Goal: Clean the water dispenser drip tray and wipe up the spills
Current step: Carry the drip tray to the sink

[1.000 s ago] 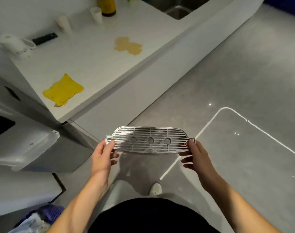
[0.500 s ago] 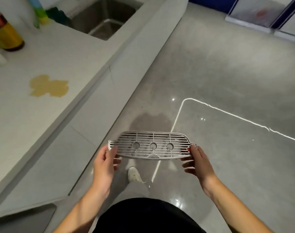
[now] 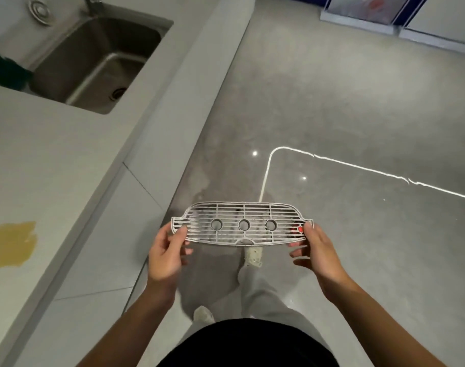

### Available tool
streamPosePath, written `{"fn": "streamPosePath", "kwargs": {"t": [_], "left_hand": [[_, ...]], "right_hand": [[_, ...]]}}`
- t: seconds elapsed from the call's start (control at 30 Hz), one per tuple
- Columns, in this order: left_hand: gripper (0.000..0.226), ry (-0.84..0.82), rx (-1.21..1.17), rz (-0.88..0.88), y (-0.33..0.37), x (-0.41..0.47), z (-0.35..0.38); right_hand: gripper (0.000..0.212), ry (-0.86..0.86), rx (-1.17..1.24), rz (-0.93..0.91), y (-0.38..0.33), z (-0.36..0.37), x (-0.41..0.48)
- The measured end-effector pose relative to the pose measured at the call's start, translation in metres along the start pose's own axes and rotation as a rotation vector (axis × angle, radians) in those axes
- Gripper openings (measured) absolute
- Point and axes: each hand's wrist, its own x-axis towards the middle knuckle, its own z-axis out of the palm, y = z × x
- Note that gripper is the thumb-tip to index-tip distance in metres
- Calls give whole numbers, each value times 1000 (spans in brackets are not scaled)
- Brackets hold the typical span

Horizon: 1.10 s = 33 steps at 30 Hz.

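Grey polished floor is filling most of the view, with the pale surface running up the left side.

The left hand is pinching the left tab of the drip tray grille, thumb on top and fingers curled beneath. The right hand is doing the same at the far end, its thumb sitting right beside the red dot and its lower fingers fanning out loosely underneath. The grille is hanging flat in mid-air between them, over the floor and beside the cabinet front, well short of the sink.

The danger is that grip: only the ends are being pinched, so a wet edge could be slipping free and the grille clattering down. Anything clinging to the slats may be dripping through onto a floor with a darker, damp-looking patch just ahead of the shoe, and that gloss looks risky for footing.

Compared with half a second ago, the sink is swinging much more fully into view, drain and all. The yellow spill is sliding to the left edge, the bottles are gone from view, and the two-handed hold is staying the same.
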Motion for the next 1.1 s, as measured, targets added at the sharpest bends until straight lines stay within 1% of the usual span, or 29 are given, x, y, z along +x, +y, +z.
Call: {"fn": "streamPosePath", "kwargs": {"t": [0.1,0.2,0.3,0.4,0.53,0.73,0.93,1.1], "left_hand": [[19,24,25,54,19,36,27],[17,77,48,94,44,73,54],[19,143,79,67,67,108,79],[25,203,52,58,89,146,101],[18,260,-16,38,110,195,120],[19,299,-38,36,140,288,135],[16,329,-61,20,182,379,139],[16,386,-84,13,221,447,141]], "right_hand": [[39,14,-33,-7,-28,4,49],[39,-53,-53,-47,-67,6,101],[38,-99,-80,-62,-111,8,146],[36,-159,-127,-103,-151,13,194],[35,-203,-178,-120,-199,29,250],[35,-222,-206,-138,-264,78,335],[36,-248,-285,-131,-342,135,412],[37,-308,-310,-145,-405,185,470]]}}
